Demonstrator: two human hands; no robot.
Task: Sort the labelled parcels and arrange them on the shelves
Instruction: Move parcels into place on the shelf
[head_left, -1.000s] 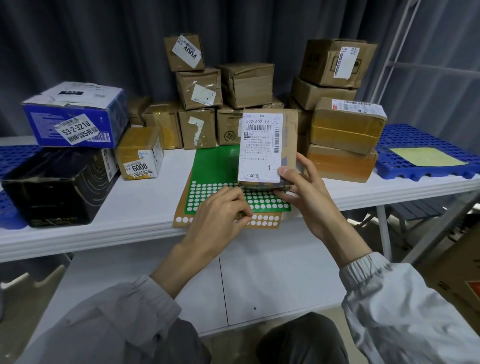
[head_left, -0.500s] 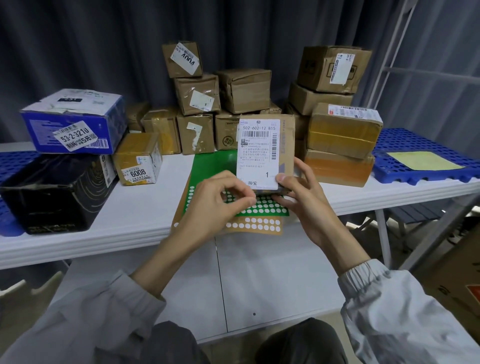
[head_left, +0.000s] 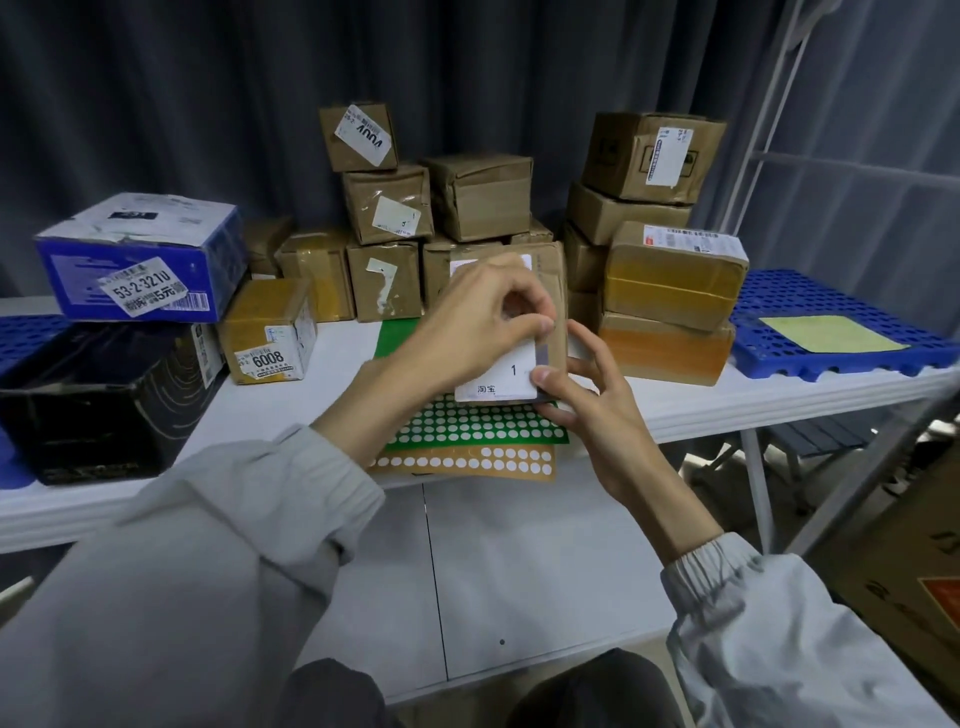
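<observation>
Nearest the camera, two grey sleeves reach forward over the front edge of the white worktop. The right hand holds the lower right corner of a brown cardboard parcel, thumb on the white shipping label and the other fingers spread loosely behind and beside the carton. The left hand lies across the face of the label, its fingers curled and thumb and forefinger pressed together in a pinch at the label's right edge; what they pinch cannot be told. The parcel stands upright above the middle of the worktop, just over a green sticker sheet with rows of white dots. That sheet lies on an orange-brown sticker sheet at the front edge.

Toward the left edge, a black box rests on the worktop with a blue box stacked on it. Just beside them stands a small carton marked 6008.

Along the rear edge, taped cardboard cartons are stacked in tiers. To the right, a second carton stack rises in several layers. At the right edge, a blue perforated plastic pallet carries a yellow sheet. A dark curtain hangs behind everything.
</observation>
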